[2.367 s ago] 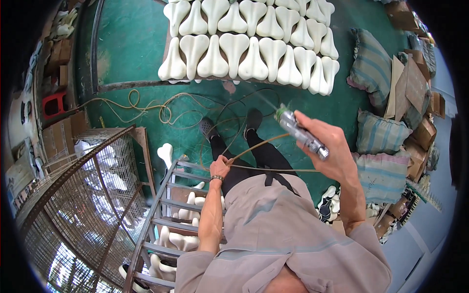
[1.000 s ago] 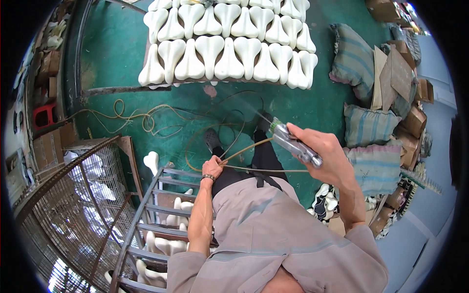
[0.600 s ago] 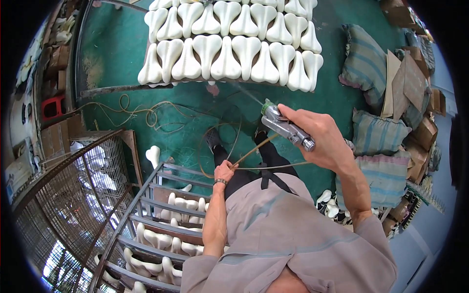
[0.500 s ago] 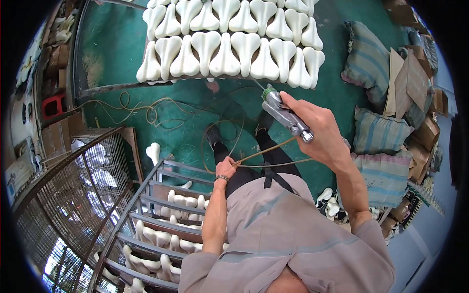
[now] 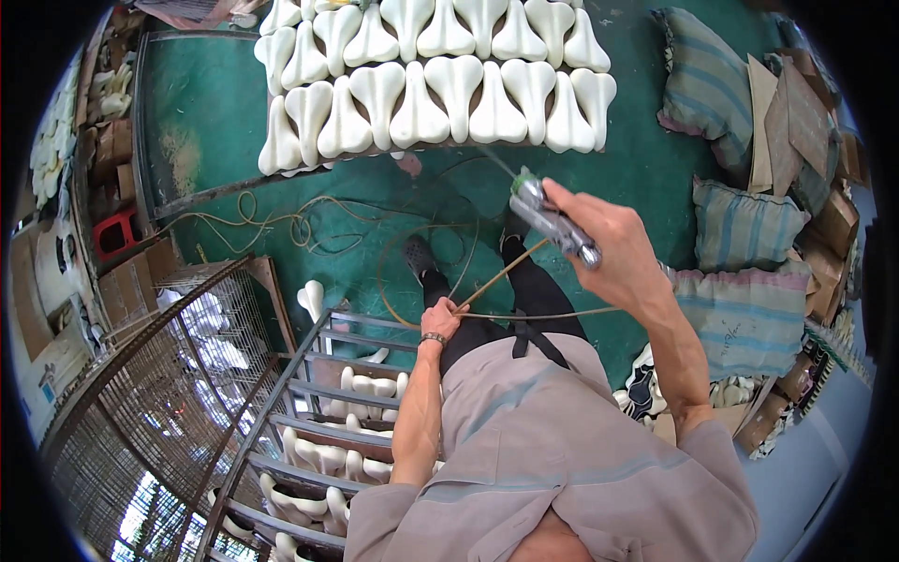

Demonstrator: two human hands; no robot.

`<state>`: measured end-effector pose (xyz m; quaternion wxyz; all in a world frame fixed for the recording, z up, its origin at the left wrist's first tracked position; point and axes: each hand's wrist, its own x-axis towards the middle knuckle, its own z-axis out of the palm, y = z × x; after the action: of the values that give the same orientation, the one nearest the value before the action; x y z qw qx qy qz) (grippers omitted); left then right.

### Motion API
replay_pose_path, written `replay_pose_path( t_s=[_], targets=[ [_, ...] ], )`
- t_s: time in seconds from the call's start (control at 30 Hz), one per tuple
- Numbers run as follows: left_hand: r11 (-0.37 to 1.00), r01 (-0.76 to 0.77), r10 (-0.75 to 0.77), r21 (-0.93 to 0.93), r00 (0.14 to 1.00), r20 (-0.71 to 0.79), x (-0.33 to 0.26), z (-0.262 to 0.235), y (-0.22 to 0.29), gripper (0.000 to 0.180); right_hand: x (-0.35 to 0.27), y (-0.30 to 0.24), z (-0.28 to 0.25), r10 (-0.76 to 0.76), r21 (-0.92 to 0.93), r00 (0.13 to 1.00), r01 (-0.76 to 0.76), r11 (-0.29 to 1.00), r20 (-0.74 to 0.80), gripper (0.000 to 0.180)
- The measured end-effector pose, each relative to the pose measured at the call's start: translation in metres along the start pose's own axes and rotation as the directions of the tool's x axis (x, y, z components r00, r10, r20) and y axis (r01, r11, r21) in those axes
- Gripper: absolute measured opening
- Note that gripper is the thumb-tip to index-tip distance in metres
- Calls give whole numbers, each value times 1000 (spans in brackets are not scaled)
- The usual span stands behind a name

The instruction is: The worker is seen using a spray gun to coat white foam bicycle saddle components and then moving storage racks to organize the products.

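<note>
My right hand [image 5: 615,245] is closed round a silver spray gun [image 5: 552,225] with a green ring near its nozzle. A thin pale streak runs from the nozzle toward rows of white, bicycle-saddle-shaped pieces [image 5: 419,117] in front of me. These pieces stand close together, wide and narrow ends alternating, on a raised support. Down by my thigh, my left hand [image 5: 442,321] is closed on the thin hoses [image 5: 502,278], apart from the gun. One yellowish hose slants up toward the gun; a greyer one passes under my right forearm.
Loops of hose [image 5: 302,225] lie on the green floor. At lower left stand a metal rack [image 5: 309,389] with more white pieces and a wire cage [image 5: 201,328]. Striped sacks [image 5: 740,318] and cardboard [image 5: 796,140] line the right side. A red stool [image 5: 114,234] is far left.
My right hand and the spray gun have shifted slightly; the gun now looks blurred. The view has moved a little, and my left hand keeps its hold on the hoses.
</note>
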<state>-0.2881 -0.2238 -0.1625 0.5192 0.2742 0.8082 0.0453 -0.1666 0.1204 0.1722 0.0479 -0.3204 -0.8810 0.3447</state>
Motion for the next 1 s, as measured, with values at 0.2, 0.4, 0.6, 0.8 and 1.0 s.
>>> replay_pose_path(
  t_s=[0.2,0.4,0.6,0.8,1.0],
  targets=[
    [993,28,-15,113,994,-112,-10,-5,42,42,-12,27,-22,-28,76,1000,27,997,11,80],
    [845,362,-194,395,894,-404,-83,-50,123,44,-16,73,-49,-77,68,994,72,995,78,80],
    [858,328,-141,394,890,-433,-123,-55,168,42,-30,77,-72,-112,94,990,104,990,88,74],
    [921,323,-237,217,909,-344,-83,-4,140,25,-32,72,-70,-107,76,971,93,993,212,74],
    [961,247,-210,124,945,-252,-53,25,106,18,-35,42,-56,-137,99,985,127,987,101,78]
  ],
)
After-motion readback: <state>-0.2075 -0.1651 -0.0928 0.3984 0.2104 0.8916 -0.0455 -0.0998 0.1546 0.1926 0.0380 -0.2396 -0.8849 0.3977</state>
